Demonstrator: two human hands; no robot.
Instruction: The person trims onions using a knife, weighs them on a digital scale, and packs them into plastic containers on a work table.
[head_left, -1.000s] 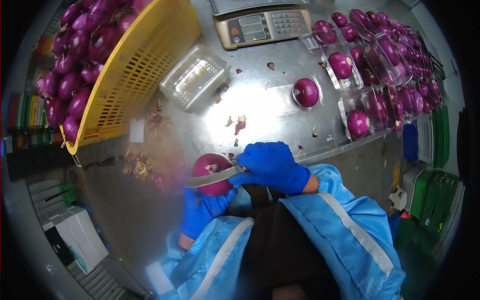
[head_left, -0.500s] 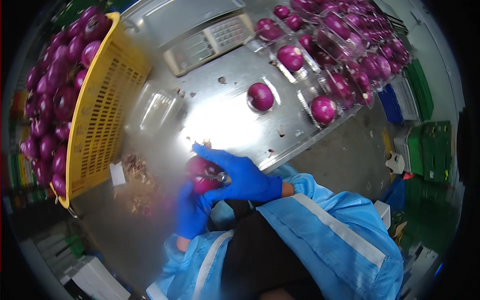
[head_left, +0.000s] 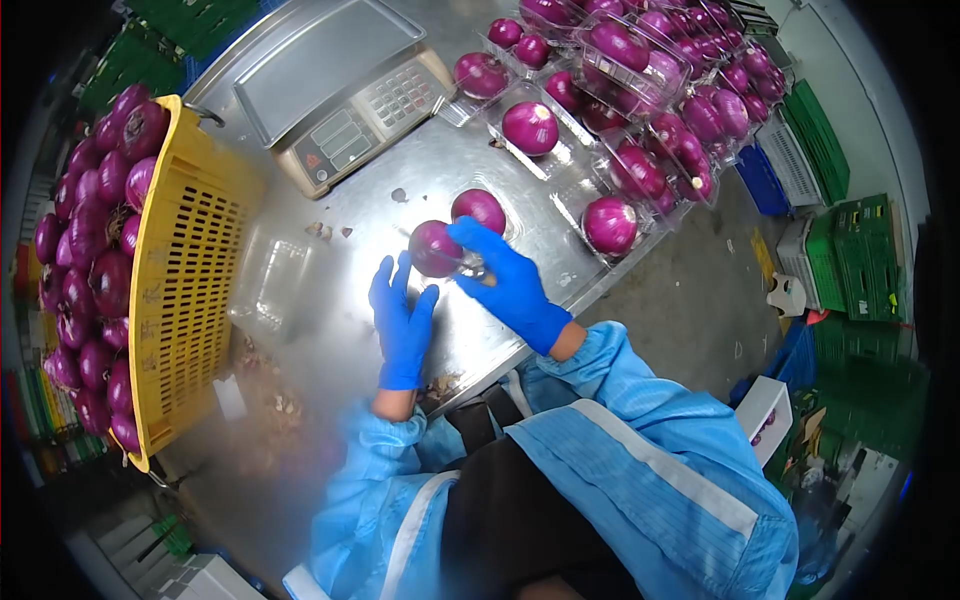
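Blue-gloved right hand (head_left: 515,290), gripping a red onion (head_left: 436,248), seems to be placing it, left hand (head_left: 403,330) spread nearby; release calls for steadiness.

Left hand (head_left: 403,325) gloved in blue, open, fingers spread and pointing up and away from body, thumb angled toward right hand (head_left: 512,288). Right hand also blue-gloved, slightly farther forward, back of hand showing, fingers and thumb bent in grip, reaching inward toward left. Hands near each other, apart. Both wrists bare between glove cuffs and light-blue sleeves; right forearm (head_left: 618,372) slanting inward, left forearm (head_left: 378,450) more upright.
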